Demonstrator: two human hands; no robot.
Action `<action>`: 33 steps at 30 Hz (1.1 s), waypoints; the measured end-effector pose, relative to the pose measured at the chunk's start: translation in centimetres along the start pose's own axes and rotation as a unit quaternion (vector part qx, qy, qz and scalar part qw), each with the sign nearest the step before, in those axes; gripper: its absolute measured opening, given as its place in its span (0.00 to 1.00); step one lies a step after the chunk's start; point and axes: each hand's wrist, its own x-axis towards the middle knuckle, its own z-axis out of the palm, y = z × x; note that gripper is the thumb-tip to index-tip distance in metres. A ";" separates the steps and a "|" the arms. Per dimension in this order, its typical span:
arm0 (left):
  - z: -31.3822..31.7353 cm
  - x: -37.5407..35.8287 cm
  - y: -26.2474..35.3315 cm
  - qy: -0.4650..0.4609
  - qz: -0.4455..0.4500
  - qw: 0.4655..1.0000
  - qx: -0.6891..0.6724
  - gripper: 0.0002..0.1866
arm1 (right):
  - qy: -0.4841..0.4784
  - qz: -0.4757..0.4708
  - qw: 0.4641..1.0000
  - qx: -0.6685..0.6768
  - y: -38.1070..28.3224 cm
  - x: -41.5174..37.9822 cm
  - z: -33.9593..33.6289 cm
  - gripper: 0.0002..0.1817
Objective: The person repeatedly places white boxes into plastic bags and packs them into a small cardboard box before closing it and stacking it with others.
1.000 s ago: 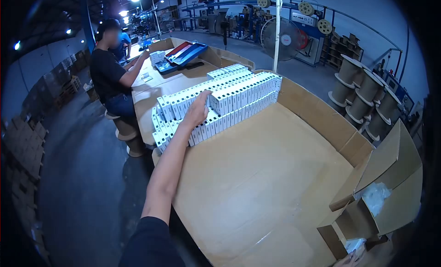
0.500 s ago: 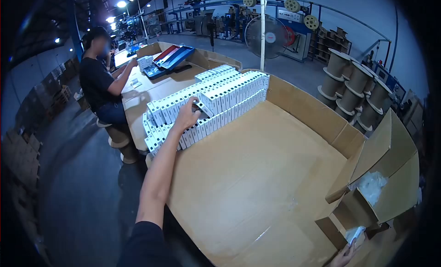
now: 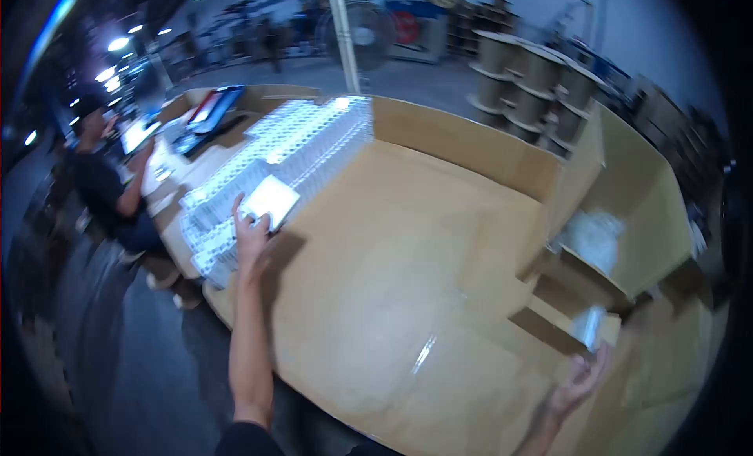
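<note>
My left hand (image 3: pixel 252 240) grips a flat white square box (image 3: pixel 271 202) between thumb and fingers, just above the near side of long rows of like white boxes (image 3: pixel 314 138). Its broad face shines bright, and motion blurs any print. At the right, my right hand (image 3: pixel 579 381) is half raised with its fingers apart. Its fingertips are close to a clear plastic-wrapped item (image 3: pixel 590 326) at the edge of a small carton (image 3: pixel 541 324); blur hides whether they touch it.
A cardboard-lined table (image 3: pixel 376 276) with raised cardboard edges spreads before me. At right, an open carton holds clear plastic (image 3: pixel 594 238). A person (image 3: pixel 106 170) sits at the left near a blue and red tray (image 3: pixel 210 115). Stacked spools (image 3: pixel 533 83) stand behind.
My left hand has pulled a white box out of the rows, toward me. My right hand has drawn slightly back from the wrapped item, fingers looser. The view has turned right.
</note>
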 end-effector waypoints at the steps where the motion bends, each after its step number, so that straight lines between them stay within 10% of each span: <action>1: 1.3 -3.3 1.1 -0.037 -0.016 0.998 -0.039 0.35 | -0.019 0.092 0.984 0.148 -1.9 -1.2 0.4 0.29; 7: 10.4 -22.9 -0.8 -0.247 -0.112 0.962 -0.022 0.22 | -0.447 0.258 0.722 0.461 -7.1 -4.6 2.7 0.38; 10: 16.3 -29.4 -0.4 -0.395 -0.077 0.915 -0.014 0.13 | -0.441 0.297 0.673 0.514 -7.4 -4.9 3.2 0.36; 15: 26.5 -28.4 6.2 -0.397 0.216 0.885 0.109 0.05 | -0.402 0.303 0.732 0.459 -2.1 -3.5 1.3 0.30; 19: 41.0 -25.3 10.2 -0.505 0.377 0.759 0.164 0.07 | -0.411 0.309 0.754 0.408 0.3 -1.9 -0.2 0.29; 25: 62.4 -20.9 -0.3 -0.530 0.431 0.525 0.508 0.22 | -0.368 0.321 0.756 0.437 2.8 -3.5 0.7 0.29; 33: 70.4 -18.3 -7.1 -0.569 0.137 0.625 0.516 0.21 | -0.366 0.290 0.798 0.381 4.1 -3.4 1.6 0.32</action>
